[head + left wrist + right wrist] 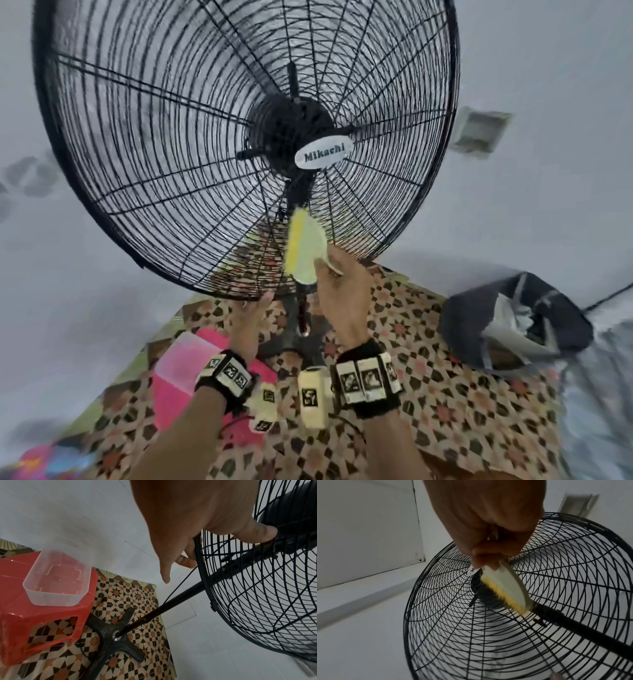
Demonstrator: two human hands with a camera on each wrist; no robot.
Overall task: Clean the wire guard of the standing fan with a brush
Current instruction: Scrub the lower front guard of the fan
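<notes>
Your right hand point(342, 294) pinches the light, stiff brush point(305, 246) on the lower wire guard point(154, 144), while your left hand point(197, 520) grips the springy rim, so go easy.

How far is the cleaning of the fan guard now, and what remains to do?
Done: the right hand grips the brush, and the left hand holds the rim of the wire guard to steady it. In hand: the yellow bristles are against the lower wires, just under the centre badge. Left: probably most of the guard; how clean any wire already is cannot be told.
</notes>
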